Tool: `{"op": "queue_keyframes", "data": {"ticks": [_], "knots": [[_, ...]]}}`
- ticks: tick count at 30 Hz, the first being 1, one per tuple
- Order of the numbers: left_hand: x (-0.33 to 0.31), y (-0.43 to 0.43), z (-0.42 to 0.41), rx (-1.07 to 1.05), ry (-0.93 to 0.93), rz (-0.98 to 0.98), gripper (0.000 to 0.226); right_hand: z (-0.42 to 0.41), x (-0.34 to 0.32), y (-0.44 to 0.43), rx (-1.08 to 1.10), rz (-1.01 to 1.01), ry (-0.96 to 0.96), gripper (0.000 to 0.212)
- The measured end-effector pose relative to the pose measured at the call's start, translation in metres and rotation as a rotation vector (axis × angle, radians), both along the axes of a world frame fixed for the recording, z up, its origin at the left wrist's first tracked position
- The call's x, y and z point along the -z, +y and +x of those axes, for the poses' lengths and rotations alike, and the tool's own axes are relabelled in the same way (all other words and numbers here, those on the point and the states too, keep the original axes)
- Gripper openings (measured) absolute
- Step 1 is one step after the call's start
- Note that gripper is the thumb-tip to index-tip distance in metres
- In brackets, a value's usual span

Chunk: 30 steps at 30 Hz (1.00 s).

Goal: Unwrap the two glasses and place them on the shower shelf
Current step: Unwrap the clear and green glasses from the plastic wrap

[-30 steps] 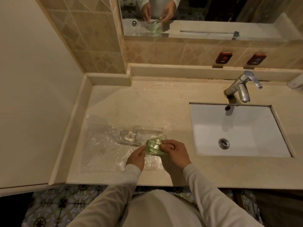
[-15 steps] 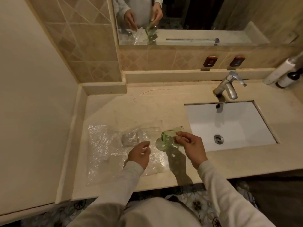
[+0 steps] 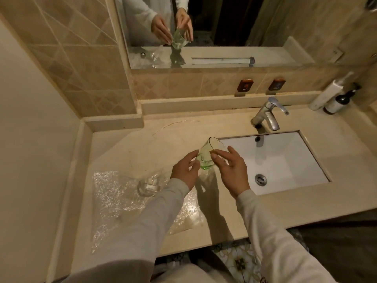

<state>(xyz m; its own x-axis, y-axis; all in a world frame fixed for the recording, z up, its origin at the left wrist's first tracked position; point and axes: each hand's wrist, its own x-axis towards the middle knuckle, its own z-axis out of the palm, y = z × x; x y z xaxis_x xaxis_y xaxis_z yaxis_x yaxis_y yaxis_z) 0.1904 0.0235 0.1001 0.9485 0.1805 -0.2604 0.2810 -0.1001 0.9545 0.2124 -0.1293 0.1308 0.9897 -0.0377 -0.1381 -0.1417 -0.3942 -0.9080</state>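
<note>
A green glass [image 3: 208, 155] is held tilted in the air above the counter, its rim toward the sink. My right hand [image 3: 230, 170] grips it from the right and my left hand [image 3: 184, 170] touches its base side from the left. A clear glass [image 3: 149, 185] lies on its side on the spread-out bubble wrap [image 3: 114, 197] at the left of the counter, partly behind my left sleeve. No shower shelf is visible.
The beige counter [image 3: 142, 144] holds a white sink [image 3: 285, 160] with a chrome tap [image 3: 267, 115]. A white tube [image 3: 326, 94] and a dark bottle [image 3: 338, 103] stand at the back right. A mirror [image 3: 224, 27] hangs above a tiled ledge.
The green glass has come off the bubble wrap and risen up and right toward the sink. My left hand, which had let go, has returned to its base.
</note>
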Motion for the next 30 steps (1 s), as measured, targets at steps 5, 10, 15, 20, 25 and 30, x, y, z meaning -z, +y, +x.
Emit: {"op": "queue_keyframes", "data": {"ticks": [5, 10, 15, 20, 25, 30], "knots": [[0.001, -0.020, 0.046, -0.002, 0.032, -0.005, 0.054, 0.052, 0.001, -0.010, -0.073, -0.007, -0.032, 0.022], [0.006, -0.031, 0.108, -0.062, 0.116, 0.008, 0.065, 0.113, 0.014, -0.016, -0.152, -0.018, 0.000, 0.024], [0.018, -0.039, 0.151, -0.220, 0.222, -0.116, 0.058, 0.164, 0.037, -0.017, -0.262, -0.075, 0.008, 0.023], [0.036, -0.045, 0.180, -0.331, 0.357, -0.197, 0.047, 0.190, 0.058, -0.015, -0.318, -0.147, 0.008, 0.021], [0.047, -0.048, 0.194, -0.353, 0.442, -0.251, 0.033, 0.203, 0.073, -0.011, -0.296, -0.153, 0.051, 0.019], [0.055, -0.051, 0.200, -0.350, 0.495, -0.241, 0.029, 0.211, 0.080, -0.010, -0.306, -0.177, 0.073, 0.018]]}}
